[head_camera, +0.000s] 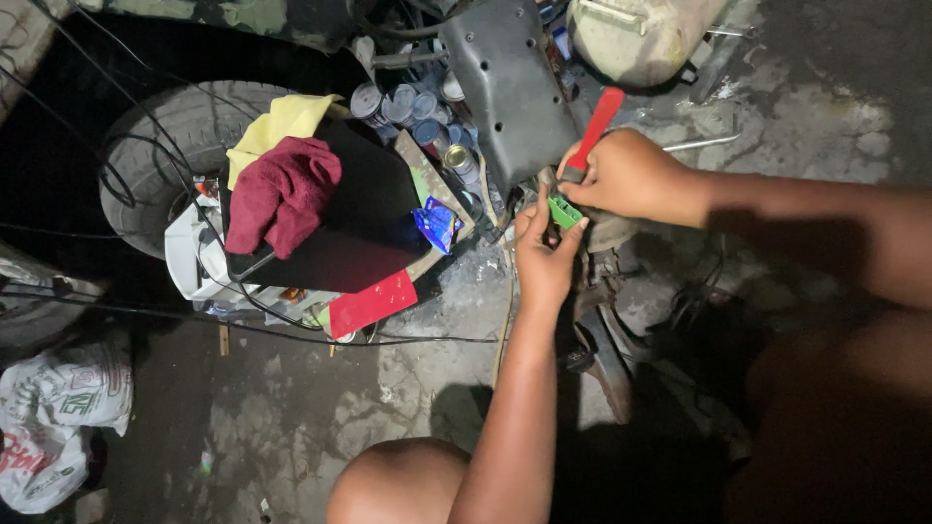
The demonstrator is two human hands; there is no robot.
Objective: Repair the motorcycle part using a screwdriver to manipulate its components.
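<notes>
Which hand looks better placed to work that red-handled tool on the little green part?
Probably the right hand: it grips the red-handled tool, whose tip meets the green part. The left hand pinches that part.

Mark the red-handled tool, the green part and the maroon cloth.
red-handled tool [600, 118], head view, on the red handle.
green part [563, 211], head view, on its green face.
maroon cloth [286, 189], head view, mid-fold.

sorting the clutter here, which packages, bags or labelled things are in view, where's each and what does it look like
White plastic bags: bottom left on the floor, crumpled, with green and red print.
Blue foil packet: on the board right of the dark case, small, crinkled, shiny.
Round tins: top centre beside the tyre, a cluster of cylinders with grey lids and blue sides.
Small green piece: between the left hand and right hand, blocky; any marking too small to tell.
</notes>
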